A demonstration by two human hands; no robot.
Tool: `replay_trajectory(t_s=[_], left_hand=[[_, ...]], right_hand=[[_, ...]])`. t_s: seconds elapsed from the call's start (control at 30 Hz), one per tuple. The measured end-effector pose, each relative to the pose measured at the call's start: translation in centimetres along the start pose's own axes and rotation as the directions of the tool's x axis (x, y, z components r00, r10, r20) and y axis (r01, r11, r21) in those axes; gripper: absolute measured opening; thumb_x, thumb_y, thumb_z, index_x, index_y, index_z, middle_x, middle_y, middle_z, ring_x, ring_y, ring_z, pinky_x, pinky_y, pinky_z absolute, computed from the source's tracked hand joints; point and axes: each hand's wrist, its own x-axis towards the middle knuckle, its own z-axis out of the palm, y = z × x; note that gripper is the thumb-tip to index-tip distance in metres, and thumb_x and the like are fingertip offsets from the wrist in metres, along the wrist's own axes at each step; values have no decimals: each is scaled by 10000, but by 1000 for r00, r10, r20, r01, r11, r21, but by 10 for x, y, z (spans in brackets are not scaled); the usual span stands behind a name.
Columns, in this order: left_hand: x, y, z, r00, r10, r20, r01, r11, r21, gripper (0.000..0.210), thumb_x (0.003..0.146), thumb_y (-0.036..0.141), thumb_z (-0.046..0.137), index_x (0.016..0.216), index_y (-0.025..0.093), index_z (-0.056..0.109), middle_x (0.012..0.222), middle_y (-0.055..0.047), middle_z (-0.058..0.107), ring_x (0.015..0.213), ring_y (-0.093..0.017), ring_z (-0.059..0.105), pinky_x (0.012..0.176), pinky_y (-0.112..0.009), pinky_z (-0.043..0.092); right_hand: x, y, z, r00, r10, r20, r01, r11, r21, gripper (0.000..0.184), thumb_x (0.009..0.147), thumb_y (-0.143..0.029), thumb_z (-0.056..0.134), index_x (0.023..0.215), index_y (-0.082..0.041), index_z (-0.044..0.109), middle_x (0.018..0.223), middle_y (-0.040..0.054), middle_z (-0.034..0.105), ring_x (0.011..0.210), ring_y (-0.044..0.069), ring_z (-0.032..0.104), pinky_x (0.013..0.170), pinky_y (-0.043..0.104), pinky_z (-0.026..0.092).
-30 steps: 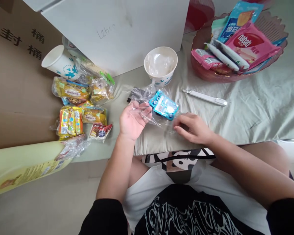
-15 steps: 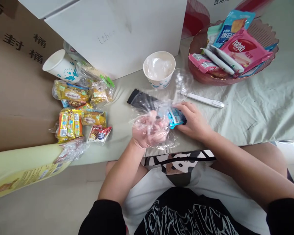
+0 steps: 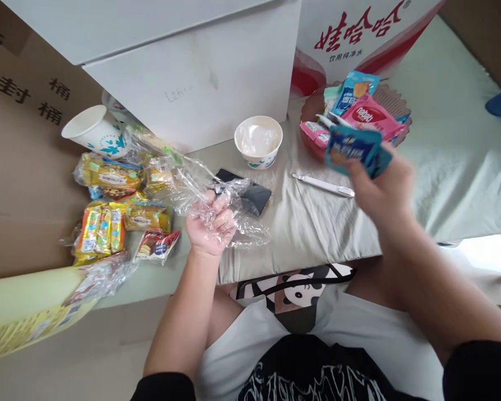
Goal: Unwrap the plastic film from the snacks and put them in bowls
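Note:
My left hand (image 3: 212, 225) is closed on a crumpled clear plastic bag (image 3: 248, 231), which spreads over its fingers and past a black phone (image 3: 254, 197). My right hand (image 3: 386, 186), smeared by motion, grips blue snack packets (image 3: 353, 149) between thumb and fingers. They are in front of a pink scalloped bowl (image 3: 311, 106), covering part of its near side. In that bowl lie a pink wafer packet (image 3: 369, 116), a blue packet (image 3: 356, 92) and other small packs. A white utility knife (image 3: 323, 185) rests on the cloth between my hands.
A paper bowl (image 3: 259, 142) with a clear lining stands before a white box (image 3: 192, 83). To the left are a tilted paper cup (image 3: 96, 131), yellow snack packs (image 3: 112, 172), a red-and-white packet (image 3: 156, 245) and a brown carton (image 3: 20, 167). A red-and-white carton (image 3: 359, 33) stands behind the pink bowl.
My right hand has pulled the blue packets out of the clear bag and carried them right and up to the pink bowl. My left hand has moved left with the bag, uncovering more of the phone.

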Motion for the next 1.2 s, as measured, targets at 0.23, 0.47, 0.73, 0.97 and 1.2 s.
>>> replay_trajectory(t_s=[0.23,0.47,0.73,0.97,1.2], left_hand=[[-5,0,-5,979,-177,99,160,975,156,478,800,515,684,615,208,368,587,30,458,329,-28,187,293,-198,95],[-9,-19,-5,864,-472,174,377,836,397,548,643,722,711,626,237,455,592,-38,581,318,-120,385,264,-257,219],[4,-11,-12,998,14,59,-34,933,359,804,740,862,548,1167,192,672,1277,-152,709,1190,-327,669,889,-417,588],[-5,-32,-18,995,-93,-34,87,658,748,517,819,388,768,1277,199,620,1014,-92,792,862,-204,771,723,-287,604],[-2,-3,-31,972,232,-44,-129,678,723,471,860,458,707,1259,253,564,507,85,582,315,-72,435,317,-174,269]], right_hand=[[47,-13,-51,991,-85,106,116,933,-342,693,920,-509,666,1518,-242,437,1436,211,541,1351,447,501,1094,625,411],[-42,-58,23,735,-443,514,79,808,583,485,891,-538,696,1230,-197,626,1180,120,731,1087,267,711,973,456,580],[-59,-41,37,726,297,620,-642,616,456,294,849,-434,710,688,-221,586,503,-38,546,397,106,477,397,251,367],[-64,-32,45,733,336,591,-658,572,490,585,945,-697,452,695,-224,688,613,60,656,540,178,607,522,331,474],[-52,-20,43,718,558,416,-676,414,610,367,844,-354,706,1181,-265,590,555,-77,600,424,135,545,445,271,436]])
